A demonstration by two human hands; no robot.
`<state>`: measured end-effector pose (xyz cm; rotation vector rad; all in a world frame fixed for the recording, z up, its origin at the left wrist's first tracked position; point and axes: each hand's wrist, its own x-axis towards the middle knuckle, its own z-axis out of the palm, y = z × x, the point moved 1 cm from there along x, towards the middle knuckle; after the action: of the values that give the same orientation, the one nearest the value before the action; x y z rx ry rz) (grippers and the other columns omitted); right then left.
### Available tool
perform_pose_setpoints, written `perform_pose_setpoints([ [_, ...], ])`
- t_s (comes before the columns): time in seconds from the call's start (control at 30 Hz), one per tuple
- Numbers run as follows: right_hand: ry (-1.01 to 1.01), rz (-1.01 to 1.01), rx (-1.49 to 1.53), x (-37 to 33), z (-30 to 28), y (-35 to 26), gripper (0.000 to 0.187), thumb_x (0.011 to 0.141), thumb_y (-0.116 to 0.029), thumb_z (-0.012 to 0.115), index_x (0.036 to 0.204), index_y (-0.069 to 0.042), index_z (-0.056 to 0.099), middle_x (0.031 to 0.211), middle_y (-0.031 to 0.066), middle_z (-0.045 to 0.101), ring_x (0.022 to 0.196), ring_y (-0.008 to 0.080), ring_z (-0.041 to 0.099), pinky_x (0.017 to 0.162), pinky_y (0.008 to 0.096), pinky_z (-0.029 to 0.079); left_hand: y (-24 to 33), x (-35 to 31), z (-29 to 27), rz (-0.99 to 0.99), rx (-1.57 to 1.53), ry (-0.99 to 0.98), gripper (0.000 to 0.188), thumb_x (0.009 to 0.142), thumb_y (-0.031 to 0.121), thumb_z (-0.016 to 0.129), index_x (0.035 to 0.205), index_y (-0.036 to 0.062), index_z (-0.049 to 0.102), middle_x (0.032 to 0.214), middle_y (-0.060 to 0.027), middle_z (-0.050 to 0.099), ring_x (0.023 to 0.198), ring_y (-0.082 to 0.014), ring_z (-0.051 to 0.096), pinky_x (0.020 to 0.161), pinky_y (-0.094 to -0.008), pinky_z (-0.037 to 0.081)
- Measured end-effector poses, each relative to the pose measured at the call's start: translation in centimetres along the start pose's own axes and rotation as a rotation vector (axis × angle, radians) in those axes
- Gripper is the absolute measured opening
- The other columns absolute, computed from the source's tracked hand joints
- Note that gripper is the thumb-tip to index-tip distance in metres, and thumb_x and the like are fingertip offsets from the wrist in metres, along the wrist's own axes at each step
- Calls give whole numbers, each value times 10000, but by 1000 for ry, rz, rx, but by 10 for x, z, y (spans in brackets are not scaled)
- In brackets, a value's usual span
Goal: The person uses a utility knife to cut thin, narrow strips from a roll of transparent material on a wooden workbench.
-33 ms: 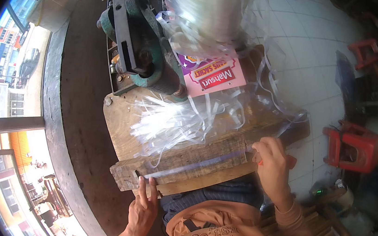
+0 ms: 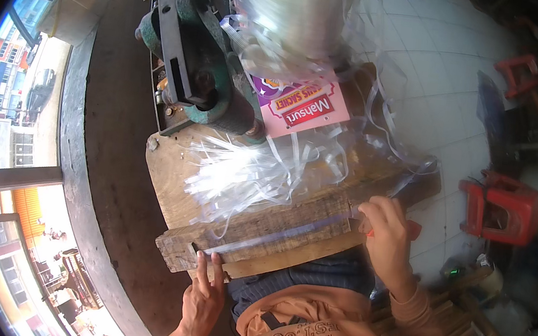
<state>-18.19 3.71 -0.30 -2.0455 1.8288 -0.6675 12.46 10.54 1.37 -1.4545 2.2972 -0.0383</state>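
A clear plastic strip [image 2: 288,235] lies lengthwise along a rough wooden beam [image 2: 256,223] in front of me. My left hand [image 2: 202,300] presses its outstretched index and middle fingertips on the strip's left end, beside a small dark metal piece [image 2: 193,247] set in the wood. At the beam's right part, my right hand [image 2: 386,234] is closed around a red-handled tool [image 2: 414,231]; its working end is hidden by the fingers. The right fingertips rest at the strip's right end. Beyond the beam lies a heap of shiny clear strips [image 2: 234,181].
A big roll of clear strip [image 2: 286,17] stands at the far side behind a pink packet [image 2: 315,110]. A heavy green metal vise [image 2: 232,114] occupies the far left of the wooden board [image 2: 166,169]. Red plastic stools [image 2: 506,208] stand on the tiled floor at right.
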Motion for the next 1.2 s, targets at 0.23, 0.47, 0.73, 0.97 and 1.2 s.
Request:
perform_pose_setpoints([
  [0.23, -29, -56, -211, -23, 2, -8, 418, 707, 96, 590, 1120, 36, 583, 1178, 146, 545, 780, 221, 560, 621, 328, 492, 2, 0, -1, 17, 110, 3, 487, 836, 68, 544, 1301, -16, 427, 1251, -281, 477, 638, -103, 586, 509, -196, 484],
  [0.47, -148, -28, -284, -36, 5, -15, 665, 714, 115, 528, 1321, -157, 491, 1344, 210, 412, 766, 232, 567, 599, 297, 519, 5, 1, -7, 5, 170, 22, 481, 885, 201, 552, 1307, 5, 435, 1266, -252, 493, 618, -71, 566, 508, -181, 441],
  [0.73, -183, 38, -324, -40, 13, -17, 771, 693, 139, 498, 1365, -234, 436, 1379, 205, 365, 775, 240, 573, 613, 305, 538, 1, 1, -3, 3, 105, 43, 531, 796, 108, 568, 1301, -5, 446, 1242, -246, 510, 640, -90, 595, 499, -200, 450],
  [0.97, -218, 99, -309, -41, 12, -24, 787, 689, 167, 491, 1371, -218, 421, 1392, 212, 332, 877, 306, 597, 645, 350, 551, -8, 16, -40, -18, -151, 68, 426, 819, 201, 607, 1181, -10, 532, 1167, -186, 555, 637, -135, 615, 491, -244, 450],
  [1.2, -239, 78, -393, -41, 13, -28, 805, 704, 135, 504, 1409, -219, 342, 1416, 204, 301, 943, 355, 605, 586, 342, 556, 11, 70, -88, -69, -90, 292, 448, 798, 272, 640, 1189, 72, 553, 1205, -131, 518, 852, -198, 563, 677, -316, 456],
])
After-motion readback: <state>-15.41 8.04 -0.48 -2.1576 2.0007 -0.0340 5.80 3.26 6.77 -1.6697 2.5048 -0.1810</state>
